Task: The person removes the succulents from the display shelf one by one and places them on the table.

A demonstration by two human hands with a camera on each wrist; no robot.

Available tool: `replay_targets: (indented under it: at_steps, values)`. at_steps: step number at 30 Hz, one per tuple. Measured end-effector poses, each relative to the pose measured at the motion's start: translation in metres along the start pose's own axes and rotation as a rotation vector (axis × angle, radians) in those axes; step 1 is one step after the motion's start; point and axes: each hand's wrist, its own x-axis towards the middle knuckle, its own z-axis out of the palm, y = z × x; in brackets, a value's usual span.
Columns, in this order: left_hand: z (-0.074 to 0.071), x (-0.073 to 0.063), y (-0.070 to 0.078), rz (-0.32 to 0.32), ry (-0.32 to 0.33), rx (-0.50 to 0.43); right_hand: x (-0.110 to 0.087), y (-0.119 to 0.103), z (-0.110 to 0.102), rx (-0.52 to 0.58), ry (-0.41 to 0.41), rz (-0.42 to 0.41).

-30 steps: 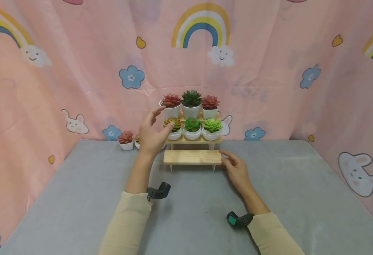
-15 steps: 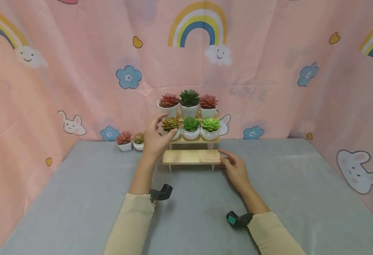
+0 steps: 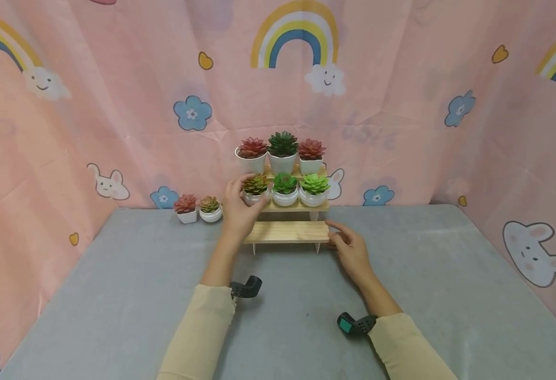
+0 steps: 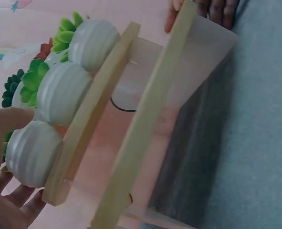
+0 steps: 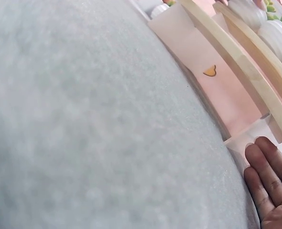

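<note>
In the head view, my left hand [image 3: 241, 208] is at the left end of the middle tier. Its thumb and fingers grip the white pot of a yellow-brown succulent [image 3: 256, 184]; the left wrist view shows the thumb [image 4: 16, 118] on one side of this pot [image 4: 33, 155] and fingers on the other. The pot sits on the wooden tiered plant stand [image 3: 289, 232]. Beside it stand a green succulent [image 3: 285, 189] and a lime-green one [image 3: 313, 190]. My right hand [image 3: 351, 253] holds the right end of the lowest board, several fingers [image 5: 269, 167] along the clear side support.
On the top tier are a red succulent [image 3: 252, 153], a dark green one [image 3: 283, 150] and another red one [image 3: 311, 155]. Left of the stand, a small red succulent [image 3: 185, 207] and a brownish one [image 3: 210, 209] sit on the grey table [image 3: 116, 306]. A pink curtain [image 3: 392, 63] hangs behind.
My left hand has moved right and lower, and its fingers have closed in on the left pot of the middle tier. The right hand has stayed on the board end.
</note>
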Motion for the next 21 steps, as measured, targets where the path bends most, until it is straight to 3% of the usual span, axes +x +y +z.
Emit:
replay_targets:
  at_steps: [9, 14, 21]
  values:
    - [0.004, -0.005, -0.003, -0.020, 0.044, -0.017, 0.002, 0.000, 0.001, 0.011, -0.012, -0.003]
    - [-0.004, -0.009, -0.003, 0.003, 0.084, -0.033, 0.002, -0.001, 0.003, 0.033, -0.017, -0.010]
    - [-0.023, -0.021, -0.001, -0.010, 0.098, 0.046, 0.002, 0.001, 0.000, -0.011, 0.009, -0.028]
